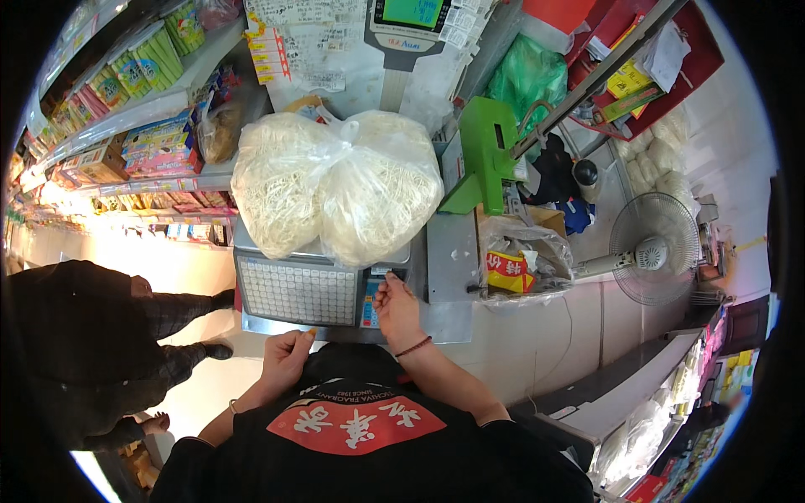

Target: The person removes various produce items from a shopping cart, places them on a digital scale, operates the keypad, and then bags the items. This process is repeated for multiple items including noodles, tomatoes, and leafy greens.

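A clear plastic bag [371, 188], tied at its top, bulges in two lobes of pale, thin, noodle-like strands. It rests on the pan of a label-printing scale [299, 292], whose broad key panel faces me. My right hand [397, 311] reaches to the small printer slot [381, 271] beside the keys, fingertips at its edge; whether they pinch a label is hidden. Below the scale's front edge, my left hand [286, 355] is closed, a small orange piece [312, 331] showing at the thumb tip. The scale's lit display [412, 12] stands on a post behind the bag.
A green bag-sealing device [481, 157] stands right of the scale. Beyond it are a plastic-lined box [528, 251] and a fan [653, 251]. Stocked shelves [157, 107] rise at left. Another person [94, 352] in dark clothes stands left of the counter.
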A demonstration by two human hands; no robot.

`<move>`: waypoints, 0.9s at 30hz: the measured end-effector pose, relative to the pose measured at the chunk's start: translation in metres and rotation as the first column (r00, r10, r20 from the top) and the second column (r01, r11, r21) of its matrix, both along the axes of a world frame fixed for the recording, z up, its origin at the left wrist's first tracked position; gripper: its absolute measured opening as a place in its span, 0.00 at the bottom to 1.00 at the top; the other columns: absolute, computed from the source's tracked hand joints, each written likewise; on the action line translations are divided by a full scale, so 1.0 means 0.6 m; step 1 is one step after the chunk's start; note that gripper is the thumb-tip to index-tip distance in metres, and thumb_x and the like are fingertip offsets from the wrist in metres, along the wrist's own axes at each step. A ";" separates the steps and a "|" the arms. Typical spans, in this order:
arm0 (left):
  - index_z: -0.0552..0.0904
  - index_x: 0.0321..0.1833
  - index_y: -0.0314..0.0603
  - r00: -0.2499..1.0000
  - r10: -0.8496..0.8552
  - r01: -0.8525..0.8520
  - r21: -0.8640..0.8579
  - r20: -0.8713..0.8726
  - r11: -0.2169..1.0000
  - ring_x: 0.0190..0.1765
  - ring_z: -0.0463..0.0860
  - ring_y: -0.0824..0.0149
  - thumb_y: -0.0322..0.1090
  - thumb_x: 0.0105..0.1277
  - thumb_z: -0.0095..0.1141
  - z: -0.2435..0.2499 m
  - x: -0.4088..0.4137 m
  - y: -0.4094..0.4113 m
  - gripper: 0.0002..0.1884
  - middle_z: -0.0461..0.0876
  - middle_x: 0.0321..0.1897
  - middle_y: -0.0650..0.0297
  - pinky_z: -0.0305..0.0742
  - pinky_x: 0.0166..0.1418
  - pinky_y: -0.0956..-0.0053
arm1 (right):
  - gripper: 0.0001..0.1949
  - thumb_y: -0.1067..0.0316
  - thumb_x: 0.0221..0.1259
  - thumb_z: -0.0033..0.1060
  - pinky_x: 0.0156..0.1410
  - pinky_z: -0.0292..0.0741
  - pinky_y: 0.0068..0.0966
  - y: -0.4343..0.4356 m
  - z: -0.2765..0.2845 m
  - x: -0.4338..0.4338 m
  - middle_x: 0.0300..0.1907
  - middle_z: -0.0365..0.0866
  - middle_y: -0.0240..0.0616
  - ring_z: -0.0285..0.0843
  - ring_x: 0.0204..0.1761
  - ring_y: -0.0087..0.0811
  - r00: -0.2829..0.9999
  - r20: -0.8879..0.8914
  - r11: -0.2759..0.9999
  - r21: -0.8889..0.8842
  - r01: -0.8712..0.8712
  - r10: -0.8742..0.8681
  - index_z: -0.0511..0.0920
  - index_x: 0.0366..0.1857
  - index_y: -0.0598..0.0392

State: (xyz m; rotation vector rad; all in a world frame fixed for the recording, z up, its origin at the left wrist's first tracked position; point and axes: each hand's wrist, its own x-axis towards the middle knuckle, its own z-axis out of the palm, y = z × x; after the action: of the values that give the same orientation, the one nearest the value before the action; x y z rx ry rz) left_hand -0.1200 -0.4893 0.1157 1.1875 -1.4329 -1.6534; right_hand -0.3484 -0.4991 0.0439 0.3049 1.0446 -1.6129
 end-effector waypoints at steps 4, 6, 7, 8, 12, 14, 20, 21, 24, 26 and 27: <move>0.68 0.16 0.42 0.999 0.014 -0.018 0.096 0.047 0.995 0.21 0.58 0.81 0.33 0.72 0.51 0.022 -0.006 -0.002 0.22 0.65 0.14 0.74 0.59 0.29 0.80 | 0.05 0.65 0.66 0.59 0.31 0.68 0.24 0.008 0.017 0.004 0.24 0.74 0.30 0.70 0.25 0.25 0.998 -0.062 0.999 -0.037 -0.008 0.006 0.77 0.31 0.50; 0.69 0.16 0.42 0.998 0.015 -0.023 0.115 0.065 0.993 0.21 0.59 0.81 0.33 0.72 0.51 0.029 -0.008 -0.006 0.21 0.66 0.14 0.74 0.57 0.27 0.80 | 0.05 0.66 0.66 0.57 0.30 0.67 0.24 0.027 0.055 0.002 0.23 0.73 0.30 0.69 0.24 0.25 0.998 -0.064 1.000 -0.025 0.006 -0.007 0.76 0.32 0.50; 0.70 0.17 0.40 0.998 0.027 -0.033 0.096 0.059 0.995 0.21 0.59 0.82 0.34 0.72 0.51 0.023 -0.005 -0.006 0.21 0.66 0.14 0.75 0.56 0.26 0.81 | 0.04 0.66 0.67 0.57 0.29 0.66 0.24 0.031 0.073 -0.005 0.22 0.73 0.30 0.68 0.24 0.24 0.996 -0.090 0.993 -0.115 0.015 -0.026 0.76 0.33 0.50; 0.71 0.17 0.39 0.998 0.039 -0.043 0.077 0.053 0.996 0.22 0.59 0.83 0.34 0.72 0.51 0.012 -0.001 -0.007 0.21 0.66 0.15 0.76 0.55 0.26 0.81 | 0.04 0.66 0.67 0.56 0.29 0.64 0.24 0.032 0.094 -0.018 0.22 0.72 0.30 0.67 0.23 0.24 0.992 -0.114 0.979 -0.203 0.023 -0.047 0.76 0.34 0.51; 0.72 0.18 0.38 0.999 0.019 -0.022 0.086 0.030 0.996 0.22 0.60 0.83 0.34 0.72 0.52 -0.003 0.003 -0.004 0.20 0.67 0.15 0.76 0.55 0.25 0.82 | 0.04 0.67 0.68 0.56 0.29 0.67 0.20 -0.007 0.211 -0.072 0.23 0.73 0.34 0.69 0.22 0.24 0.969 -0.235 0.879 -0.474 -0.047 -0.074 0.74 0.38 0.55; 0.72 0.18 0.38 0.999 -0.033 0.030 0.061 0.039 0.998 0.22 0.60 0.83 0.34 0.72 0.52 0.003 -0.006 -0.009 0.20 0.67 0.15 0.76 0.55 0.25 0.82 | 0.06 0.66 0.67 0.57 0.29 0.68 0.22 -0.042 0.207 -0.105 0.22 0.74 0.33 0.70 0.22 0.26 0.860 -0.505 0.855 -0.474 -0.208 -0.071 0.74 0.40 0.56; 0.72 0.17 0.37 0.994 -0.027 0.027 0.007 0.103 1.000 0.22 0.60 0.83 0.34 0.72 0.52 0.006 -0.014 -0.013 0.21 0.66 0.14 0.77 0.55 0.24 0.81 | 0.32 0.65 0.57 0.67 0.36 0.72 0.22 -0.059 0.283 -0.133 0.32 0.79 0.35 0.77 0.32 0.25 0.138 -0.990 0.977 -0.036 -0.209 -0.007 0.62 0.65 0.60; 0.72 0.17 0.37 0.993 -0.004 0.003 0.011 0.118 1.000 0.22 0.60 0.83 0.34 0.72 0.52 0.004 -0.009 -0.012 0.21 0.66 0.14 0.77 0.55 0.24 0.81 | 0.29 0.63 0.60 0.65 0.37 0.74 0.26 -0.033 0.353 -0.136 0.35 0.78 0.38 0.78 0.33 0.28 0.468 -0.874 0.888 -0.314 -0.334 -0.133 0.65 0.62 0.62; 0.70 0.18 0.38 0.993 -0.075 0.071 0.045 0.089 0.996 0.22 0.58 0.82 0.34 0.73 0.51 0.003 -0.005 -0.017 0.21 0.65 0.15 0.76 0.53 0.24 0.80 | 0.26 0.59 0.59 0.66 0.42 0.76 0.29 0.037 0.423 -0.160 0.41 0.79 0.43 0.78 0.39 0.34 0.703 -0.709 0.697 -0.525 -0.488 -0.042 0.70 0.57 0.63; 0.69 0.17 0.38 0.994 -0.070 0.067 0.032 0.089 0.997 0.22 0.57 0.82 0.34 0.73 0.51 -0.007 -0.005 -0.017 0.21 0.64 0.15 0.76 0.53 0.24 0.80 | 0.24 0.59 0.59 0.65 0.44 0.76 0.30 -0.010 0.344 -0.156 0.42 0.79 0.44 0.78 0.41 0.35 0.723 -0.690 0.730 -0.513 -0.452 -0.037 0.72 0.54 0.63; 0.69 0.17 0.38 0.992 -0.079 0.076 0.039 0.095 0.996 0.22 0.58 0.82 0.33 0.73 0.51 0.005 -0.013 -0.018 0.21 0.64 0.15 0.76 0.53 0.24 0.80 | 0.23 0.59 0.59 0.65 0.44 0.76 0.31 -0.044 0.283 -0.151 0.43 0.79 0.44 0.77 0.41 0.36 0.667 -0.744 0.811 -0.409 -0.418 -0.031 0.72 0.52 0.64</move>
State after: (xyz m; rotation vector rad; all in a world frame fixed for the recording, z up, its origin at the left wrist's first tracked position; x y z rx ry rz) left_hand -0.1276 -0.5002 0.1184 1.2608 -1.5319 -1.7009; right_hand -0.4392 -0.5257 0.2138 -0.9174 1.0591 -1.7707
